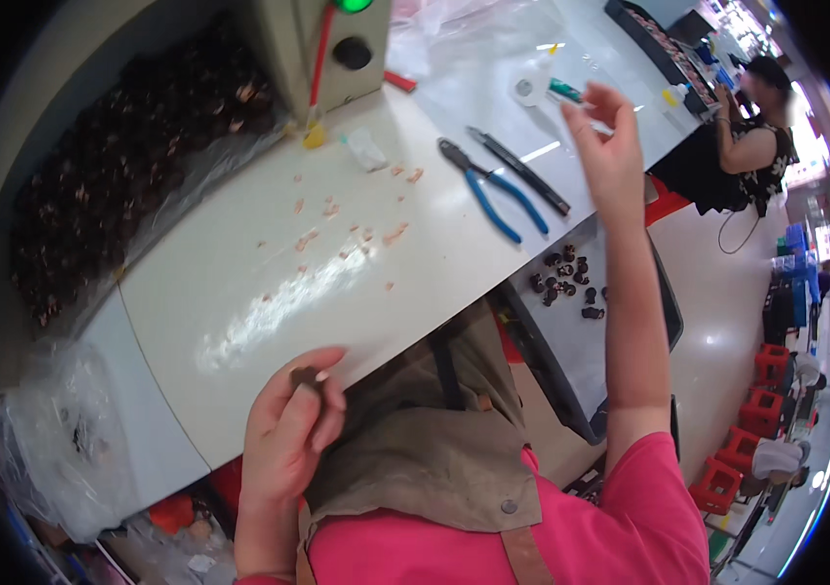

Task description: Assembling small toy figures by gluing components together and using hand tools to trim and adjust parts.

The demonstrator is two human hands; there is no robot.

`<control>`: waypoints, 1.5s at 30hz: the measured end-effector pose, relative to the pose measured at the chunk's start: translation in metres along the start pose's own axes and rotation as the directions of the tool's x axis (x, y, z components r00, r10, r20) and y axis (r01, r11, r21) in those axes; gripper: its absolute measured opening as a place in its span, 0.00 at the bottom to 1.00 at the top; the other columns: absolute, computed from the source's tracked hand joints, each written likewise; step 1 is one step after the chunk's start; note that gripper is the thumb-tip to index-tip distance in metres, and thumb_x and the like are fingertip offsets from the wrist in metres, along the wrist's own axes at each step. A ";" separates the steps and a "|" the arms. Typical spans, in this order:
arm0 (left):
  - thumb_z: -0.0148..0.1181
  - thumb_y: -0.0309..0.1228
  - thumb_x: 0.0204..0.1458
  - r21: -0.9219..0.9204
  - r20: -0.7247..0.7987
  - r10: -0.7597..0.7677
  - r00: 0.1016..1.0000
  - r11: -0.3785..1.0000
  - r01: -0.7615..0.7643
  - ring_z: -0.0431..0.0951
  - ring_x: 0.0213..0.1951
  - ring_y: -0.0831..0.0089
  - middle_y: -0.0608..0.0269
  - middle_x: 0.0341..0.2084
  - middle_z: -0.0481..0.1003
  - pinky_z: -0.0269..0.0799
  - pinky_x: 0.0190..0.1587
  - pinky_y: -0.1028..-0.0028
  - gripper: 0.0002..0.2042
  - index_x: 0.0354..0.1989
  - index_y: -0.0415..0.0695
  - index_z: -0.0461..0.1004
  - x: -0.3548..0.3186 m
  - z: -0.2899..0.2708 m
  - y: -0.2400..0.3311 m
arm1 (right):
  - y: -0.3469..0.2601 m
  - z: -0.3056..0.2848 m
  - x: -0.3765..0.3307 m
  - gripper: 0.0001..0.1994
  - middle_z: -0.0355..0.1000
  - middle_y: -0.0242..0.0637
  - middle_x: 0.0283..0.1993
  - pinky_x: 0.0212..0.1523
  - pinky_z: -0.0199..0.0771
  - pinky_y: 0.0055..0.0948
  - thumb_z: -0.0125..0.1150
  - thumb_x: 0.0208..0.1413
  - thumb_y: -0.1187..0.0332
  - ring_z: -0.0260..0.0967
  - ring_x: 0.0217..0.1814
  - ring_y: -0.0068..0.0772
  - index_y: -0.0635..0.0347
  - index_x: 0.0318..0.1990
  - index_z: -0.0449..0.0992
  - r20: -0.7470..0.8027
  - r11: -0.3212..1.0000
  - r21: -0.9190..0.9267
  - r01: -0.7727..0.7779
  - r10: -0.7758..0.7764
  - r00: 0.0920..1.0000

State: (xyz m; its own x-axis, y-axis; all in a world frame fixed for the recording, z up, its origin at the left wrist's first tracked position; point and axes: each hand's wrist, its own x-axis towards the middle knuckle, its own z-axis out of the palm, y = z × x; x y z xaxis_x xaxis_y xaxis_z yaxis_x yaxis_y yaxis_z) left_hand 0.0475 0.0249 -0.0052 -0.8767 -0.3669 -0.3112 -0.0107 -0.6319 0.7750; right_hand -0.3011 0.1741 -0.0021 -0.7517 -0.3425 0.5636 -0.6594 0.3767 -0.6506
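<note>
Close to the table's front edge, my left hand (290, 417) is closed around a small dark brown piece (305, 377), pinched between thumb and fingers. The fingers hide part of its shape. My right hand (610, 136) is raised over the right part of the table with nothing visible in it. Its fingers are loosely curled and apart. Just beyond its fingertips lie a small green tube (564, 90) and a white round item (529, 91). Left of that hand are blue-handled pliers (495, 190) and a slim black pen-like tool (520, 172).
Light brown scraps (327, 209) are scattered over the white table (239, 283). A bin at left holds many dark pieces (142, 146), beside a machine post (327, 49). A black-rimmed tray (559, 375) with several dark pieces (563, 270) sits below my right arm. Another person (751, 146) sits far right.
</note>
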 end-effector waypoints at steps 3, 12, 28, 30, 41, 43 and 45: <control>0.45 0.34 0.59 -0.058 0.082 -0.067 0.994 0.996 0.072 0.60 0.24 0.82 0.64 0.33 0.67 0.57 0.26 0.83 0.19 0.56 0.37 0.61 0.009 0.007 -0.001 | 0.043 0.012 0.028 0.30 0.64 0.43 0.49 0.50 0.64 0.27 0.63 0.49 0.56 0.63 0.50 0.31 0.66 0.53 0.62 0.066 0.997 -0.076 -0.035 0.040 0.997; 0.43 0.36 0.60 -0.417 0.042 -0.016 0.999 0.908 0.032 0.62 0.32 0.79 0.63 0.40 0.65 0.59 0.32 0.81 0.18 0.56 0.42 0.59 -0.007 -0.022 -0.011 | 0.050 0.067 0.031 0.26 0.71 0.34 0.39 0.44 0.64 0.21 0.61 0.50 0.51 0.66 0.43 0.22 0.64 0.48 0.69 0.348 0.975 -0.039 -0.221 0.220 0.911; 0.49 0.31 0.58 -0.481 0.193 -0.126 0.973 0.852 0.206 0.71 0.43 0.80 0.60 0.49 0.66 0.70 0.45 0.79 0.21 0.59 0.44 0.57 -0.021 -0.009 -0.051 | -0.074 -0.057 -0.124 0.18 0.68 0.39 0.46 0.46 0.61 0.23 0.58 0.50 0.63 0.63 0.47 0.25 0.65 0.46 0.68 0.378 0.926 0.310 -0.218 0.091 0.921; 0.48 0.31 0.58 -0.481 0.218 -0.149 0.965 0.844 0.239 0.71 0.43 0.79 0.60 0.49 0.66 0.70 0.45 0.79 0.21 0.59 0.44 0.56 -0.022 -0.003 -0.055 | -0.074 -0.071 -0.139 0.20 0.67 0.35 0.45 0.43 0.62 0.21 0.67 0.44 0.65 0.63 0.43 0.22 0.64 0.43 0.69 0.409 0.898 0.395 -0.195 0.018 0.913; 0.49 0.33 0.58 -0.454 0.180 -0.257 0.949 0.835 0.312 0.70 0.44 0.78 0.61 0.46 0.67 0.71 0.45 0.77 0.20 0.57 0.44 0.57 -0.029 0.001 -0.077 | -0.075 -0.090 -0.187 0.26 0.64 0.37 0.36 0.39 0.61 0.23 0.72 0.37 0.55 0.60 0.39 0.26 0.63 0.38 0.69 0.411 0.896 0.378 -0.232 0.062 0.909; 0.49 0.33 0.58 -0.419 0.151 -0.261 0.954 0.857 0.301 0.71 0.43 0.77 0.62 0.45 0.68 0.71 0.45 0.76 0.19 0.57 0.44 0.58 -0.031 0.001 -0.078 | -0.075 -0.089 -0.188 0.25 0.65 0.37 0.35 0.38 0.61 0.24 0.72 0.37 0.55 0.60 0.39 0.26 0.63 0.37 0.69 0.415 0.896 0.383 -0.223 0.049 0.909; 0.49 0.34 0.58 -0.384 0.121 -0.264 0.957 0.876 0.290 0.71 0.43 0.77 0.63 0.43 0.69 0.72 0.44 0.75 0.20 0.57 0.43 0.58 -0.032 0.002 -0.078 | -0.076 -0.088 -0.190 0.25 0.66 0.36 0.35 0.38 0.62 0.24 0.72 0.37 0.55 0.61 0.39 0.27 0.63 0.37 0.70 0.420 0.897 0.387 -0.215 0.036 0.907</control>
State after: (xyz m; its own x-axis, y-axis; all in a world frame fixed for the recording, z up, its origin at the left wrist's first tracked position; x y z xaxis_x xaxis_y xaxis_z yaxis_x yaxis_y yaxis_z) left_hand 0.0755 0.0873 -0.0548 -0.8941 -0.1017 -0.4362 -0.0791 -0.9227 0.3773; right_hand -0.1096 0.2863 -0.0148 -0.7007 -0.6587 0.2740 -0.4260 0.0783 -0.9013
